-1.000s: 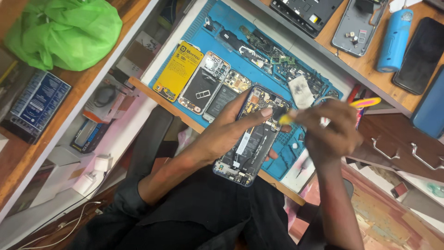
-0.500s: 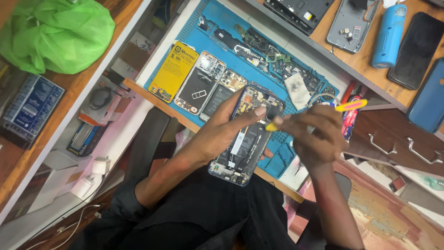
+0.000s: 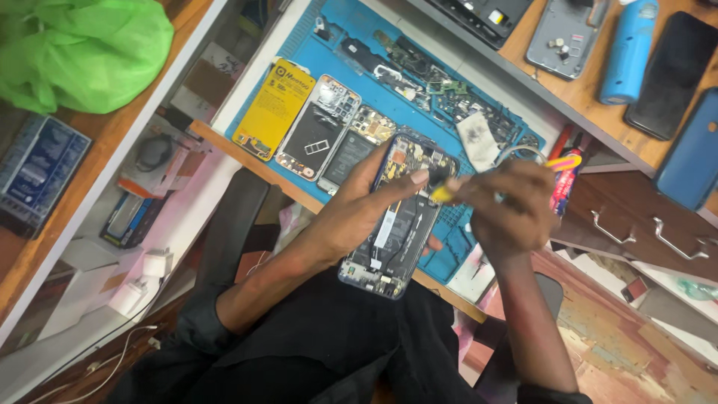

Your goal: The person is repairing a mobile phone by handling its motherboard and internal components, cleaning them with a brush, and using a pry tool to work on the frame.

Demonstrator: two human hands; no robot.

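Observation:
My left hand (image 3: 357,213) grips an opened phone (image 3: 396,232) with its back off, circuit boards and battery showing, held over the front edge of the blue repair mat (image 3: 351,30). My right hand (image 3: 508,206) is closed around a yellow and pink screwdriver (image 3: 557,163), its yellow tip (image 3: 441,194) at the phone's upper part beside my left thumb.
On the mat lie a yellow battery (image 3: 273,108), a phone frame (image 3: 318,138), another opened phone (image 3: 351,153) and small boards (image 3: 419,71). A green plastic bag (image 3: 82,52) is at the far left. Phones and a blue cylinder (image 3: 627,52) rest on the wooden bench.
The view has shifted slightly. My right hand with the screwdriver has moved a little left and closer to the phone's top; my left hand keeps hold of the phone.

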